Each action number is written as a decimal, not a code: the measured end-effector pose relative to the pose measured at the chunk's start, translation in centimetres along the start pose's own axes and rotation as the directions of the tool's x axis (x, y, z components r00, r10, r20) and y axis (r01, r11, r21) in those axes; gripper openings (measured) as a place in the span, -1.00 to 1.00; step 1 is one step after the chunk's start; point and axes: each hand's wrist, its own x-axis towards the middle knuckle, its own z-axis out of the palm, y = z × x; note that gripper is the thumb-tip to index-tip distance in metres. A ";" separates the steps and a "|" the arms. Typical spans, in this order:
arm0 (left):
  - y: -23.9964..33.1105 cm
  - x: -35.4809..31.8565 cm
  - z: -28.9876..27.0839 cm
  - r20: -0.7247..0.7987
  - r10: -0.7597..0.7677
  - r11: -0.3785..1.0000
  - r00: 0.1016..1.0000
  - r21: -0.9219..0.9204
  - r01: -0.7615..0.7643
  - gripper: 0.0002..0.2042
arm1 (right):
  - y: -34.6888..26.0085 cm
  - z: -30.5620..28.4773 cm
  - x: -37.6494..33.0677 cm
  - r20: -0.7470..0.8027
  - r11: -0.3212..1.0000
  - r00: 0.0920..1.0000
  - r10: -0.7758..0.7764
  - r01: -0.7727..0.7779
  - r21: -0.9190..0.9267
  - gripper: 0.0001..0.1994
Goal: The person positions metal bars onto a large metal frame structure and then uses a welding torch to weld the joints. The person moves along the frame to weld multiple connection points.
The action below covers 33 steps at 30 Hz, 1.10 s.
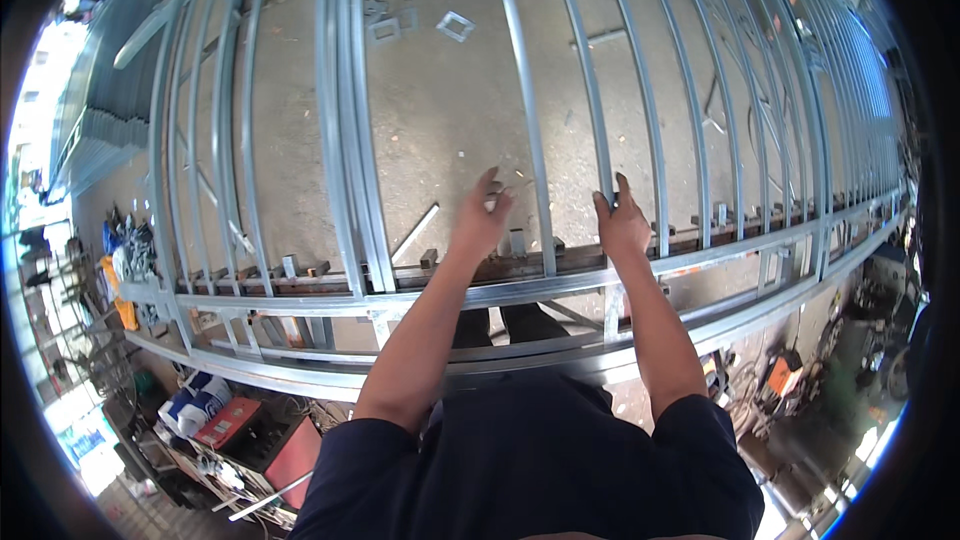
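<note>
My right hand (624,230) is at the near end of a slim grey metal tube (590,90), its thumb on one side and its fingers on the other. Just left of the neighbouring tube (522,70), my left hand (482,222) hovers over the gap, fingers loosely bent and apart, slightly blurred. Nothing shows in its grasp. Both tubes run away from me. Their near ends lie by a brown rusty bar (510,270) with small upright stops, behind a shiny metal rail (480,293) that crosses in front of my body.
More parallel tubes (655,100) spread to the right. A tight bundle of tubes (345,120) lies left. Square metal frames (455,26) and a loose strip (415,232) are on the concrete floor. A red box (228,422) stands lower left; an orange object (785,373) lies lower right.
</note>
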 end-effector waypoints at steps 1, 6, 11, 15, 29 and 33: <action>0.1 -0.7 -2.3 -0.102 0.057 0.995 0.993 0.089 -0.048 -0.51 | 0.8 0.7 -0.1 -0.076 0.998 0.996 -0.055 0.059 0.039 -0.35; -3.5 -3.5 -17.3 -0.522 0.293 0.765 0.801 0.631 0.131 -0.39 | -6.0 2.0 -2.5 -0.447 0.823 0.782 -0.434 0.546 0.156 -0.55; -9.3 -1.8 -21.3 -0.423 -0.063 0.897 0.904 0.372 0.237 -0.25 | -18.5 9.2 -7.1 0.082 0.714 0.883 -0.463 0.317 0.625 -0.58; -8.2 -2.3 -21.8 -0.337 -0.100 0.950 0.936 0.249 0.191 -0.26 | -26.5 15.6 -7.8 0.483 0.645 0.773 -0.411 -0.127 0.753 -0.40; -1.8 -3.0 -19.6 -0.357 0.016 1.000 0.934 0.030 -0.006 -0.36 | -30.7 13.1 -12.9 0.239 0.544 0.935 -0.263 -0.061 0.837 -0.62; 1.4 -0.3 -21.6 0.078 -0.420 0.749 0.904 -0.533 0.394 -0.52 | -31.1 8.6 -14.1 0.294 0.528 0.927 -0.235 -0.132 0.839 -0.66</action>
